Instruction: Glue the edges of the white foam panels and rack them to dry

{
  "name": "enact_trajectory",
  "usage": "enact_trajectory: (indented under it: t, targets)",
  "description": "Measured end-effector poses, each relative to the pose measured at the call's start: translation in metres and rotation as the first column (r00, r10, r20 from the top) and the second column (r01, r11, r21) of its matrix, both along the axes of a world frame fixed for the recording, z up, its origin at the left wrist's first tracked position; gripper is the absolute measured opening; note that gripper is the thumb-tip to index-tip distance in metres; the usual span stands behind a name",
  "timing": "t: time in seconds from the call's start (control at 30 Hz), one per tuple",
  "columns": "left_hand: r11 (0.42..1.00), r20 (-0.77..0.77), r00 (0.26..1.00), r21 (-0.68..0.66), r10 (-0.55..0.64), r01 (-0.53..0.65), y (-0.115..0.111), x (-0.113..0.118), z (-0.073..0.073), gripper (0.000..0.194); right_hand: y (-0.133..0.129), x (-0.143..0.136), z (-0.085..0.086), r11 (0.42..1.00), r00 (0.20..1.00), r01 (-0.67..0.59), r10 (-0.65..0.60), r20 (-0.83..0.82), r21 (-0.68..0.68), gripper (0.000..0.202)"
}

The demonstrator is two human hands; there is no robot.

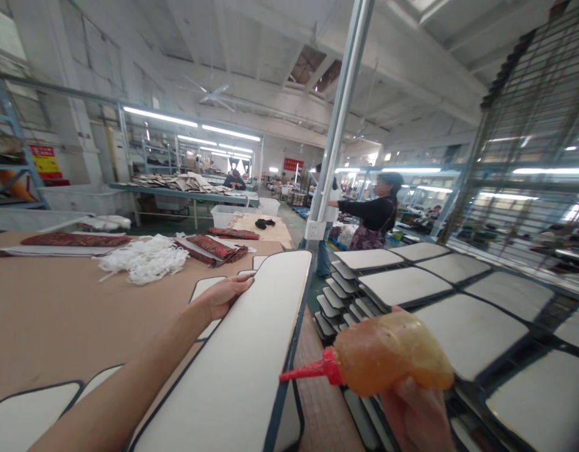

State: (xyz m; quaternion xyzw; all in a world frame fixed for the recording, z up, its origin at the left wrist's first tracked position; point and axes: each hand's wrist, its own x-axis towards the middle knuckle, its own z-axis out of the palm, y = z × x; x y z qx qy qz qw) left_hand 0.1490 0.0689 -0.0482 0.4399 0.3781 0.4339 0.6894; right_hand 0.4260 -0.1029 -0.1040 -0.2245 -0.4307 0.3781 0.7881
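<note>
A long white panel [242, 339] with a dark edge band and rounded corners slants up from the front of the table. My left hand [227, 294] is closed on its left edge near the far end. In my right hand [414, 402] is a squeeze bottle [393, 351] of amber liquid, tipped on its side. The bottle's red nozzle [308, 371] points left, its tip at the panel's right edge; whether they touch I cannot tell. More white panels [30, 408] lie on the table under and beside the held one.
Stacked white panels [472, 326] fill racks on the right. White strips [145, 258] lie in a heap on the brown table [105, 320], near folded red patterned fabric [218, 248]. A grey post [339, 119] rises behind the table. Beyond it stands a person in a dark top [378, 213].
</note>
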Motion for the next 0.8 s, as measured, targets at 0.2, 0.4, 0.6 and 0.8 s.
enact_trajectory:
  t: [0.2, 0.4, 0.6, 0.8]
  targets:
    - [1.000, 0.008, 1.000, 0.002, -0.006, 0.006, 0.002, -0.002, -0.001, 0.046, -0.003, -0.003, 0.001, 0.998, 0.999, -0.030, 0.031, 0.010, -0.054, 0.075]
    - [1.000, 0.023, 1.000, 0.009, -0.003, 0.003, 0.004, -0.006, -0.002, 0.043, -0.003, -0.005, -0.001, 0.997, 1.000, -0.018, 0.020, 0.018, -0.080, 0.073]
    - [1.000, 0.024, 0.999, 0.005, 0.023, -0.023, 0.008, -0.011, -0.005, 0.033, -0.004, -0.007, -0.001, 0.993, 0.997, -0.055, 0.060, 0.043, -0.108, 0.068]
    - [0.999, 0.034, 0.998, -0.008, 0.053, -0.053, 0.010, -0.015, -0.006, 0.036, -0.004, -0.009, -0.003, 0.992, 0.994, -0.078, 0.086, 0.069, -0.103, 0.065]
